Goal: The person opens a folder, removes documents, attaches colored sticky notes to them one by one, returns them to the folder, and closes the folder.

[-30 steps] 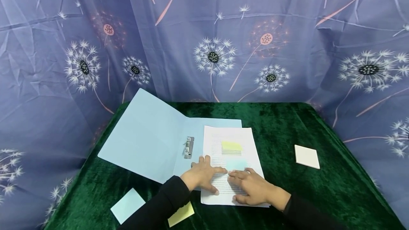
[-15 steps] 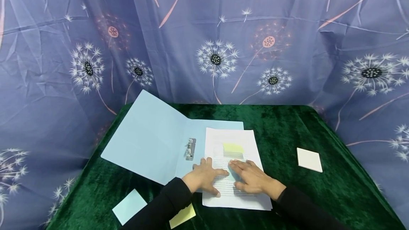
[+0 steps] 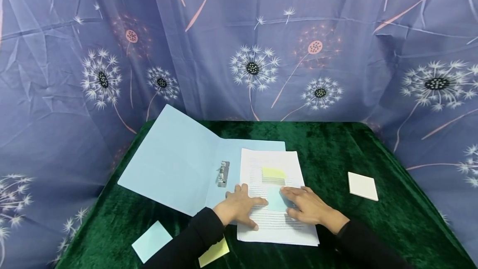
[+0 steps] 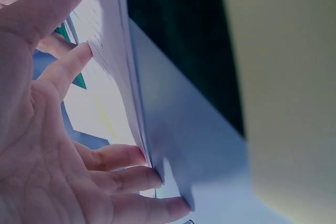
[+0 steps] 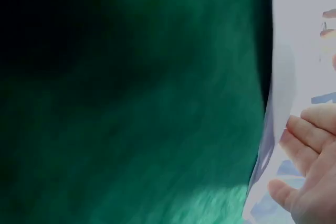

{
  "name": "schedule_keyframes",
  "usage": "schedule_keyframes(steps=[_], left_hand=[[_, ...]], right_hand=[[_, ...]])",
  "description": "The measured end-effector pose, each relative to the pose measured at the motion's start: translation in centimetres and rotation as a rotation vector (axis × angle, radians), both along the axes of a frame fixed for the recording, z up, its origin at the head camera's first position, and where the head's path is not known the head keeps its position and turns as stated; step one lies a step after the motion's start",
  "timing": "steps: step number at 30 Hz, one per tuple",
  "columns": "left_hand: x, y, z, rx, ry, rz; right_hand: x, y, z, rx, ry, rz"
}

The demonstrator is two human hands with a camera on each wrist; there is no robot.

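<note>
A stack of printed sheets (image 3: 269,157) lies over the right side of an opened light-blue folder (image 3: 168,161). The folder's metal fastener (image 3: 223,174) shows just left of the sheets. My left hand (image 3: 239,206) rests with spread fingers across the stack's left edge; in the left wrist view its fingertips (image 4: 139,156) reach that edge. On the top page a yellow sticky note (image 3: 274,172) sits above a light-blue sticky note (image 3: 274,200). My right hand (image 3: 308,206) lies with extended fingers at the blue note's right side, partly covering it.
A light-blue note pad (image 3: 152,241) and a yellow one (image 3: 214,253), partly under the left sleeve, lie at the front left. A white square pad (image 3: 363,186) lies to the right. Green velvet (image 3: 321,148) covers the table, with a patterned curtain (image 3: 209,53) behind.
My right hand first moved up over the blue note, then slid right across it, uncovering most of it. The left hand stays in place on the sheets.
</note>
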State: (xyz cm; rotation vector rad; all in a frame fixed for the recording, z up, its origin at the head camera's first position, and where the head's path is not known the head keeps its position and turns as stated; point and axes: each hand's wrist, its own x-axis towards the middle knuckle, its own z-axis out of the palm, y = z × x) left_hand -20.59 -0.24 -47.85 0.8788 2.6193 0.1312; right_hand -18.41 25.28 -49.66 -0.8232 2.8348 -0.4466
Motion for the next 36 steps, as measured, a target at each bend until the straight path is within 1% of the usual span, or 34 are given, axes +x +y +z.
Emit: schedule_keyframes(steps=[4,7,13,18,23,26,29,32,34,36], left_hand=[[0.1,-0.2,0.1,0.026,-0.009,0.001],[0.1,-0.3,0.1,0.034,-0.002,-0.002],[0.2,-0.5,0.0,0.038,0.011,-0.01],[0.1,-0.5,0.0,0.044,0.011,-0.009],[0.0,-0.6,0.1,0.023,0.011,-0.012],[0.0,-0.6,0.0,0.036,0.013,-0.007],[0.0,-0.7,0.0,0.069,0.024,-0.002],[-0.1,-0.8,-0.3,0.1,0.053,-0.003],[0.0,-0.9,-0.4,0.108,0.08,-0.011],[0.1,-1.1,-0.6,0.114,0.118,-0.025]], right_hand=[[0.2,1.2,0.4,0.015,0.009,-0.024],[0.4,1.7,0.6,0.018,0.005,-0.033],[0.4,2.0,0.4,0.021,0.014,-0.017],[0.3,2.1,0.2,0.021,0.026,-0.022],[0.5,2.2,0.3,0.007,-0.007,-0.024],[0.8,2.5,0.7,-0.009,0.0,-0.029],[1.2,3.1,1.5,-0.024,0.055,-0.052],[1.6,3.6,2.3,-0.025,0.1,-0.079],[1.9,3.8,2.8,-0.023,0.088,-0.089],[2.4,3.9,3.1,-0.013,0.042,-0.087]])
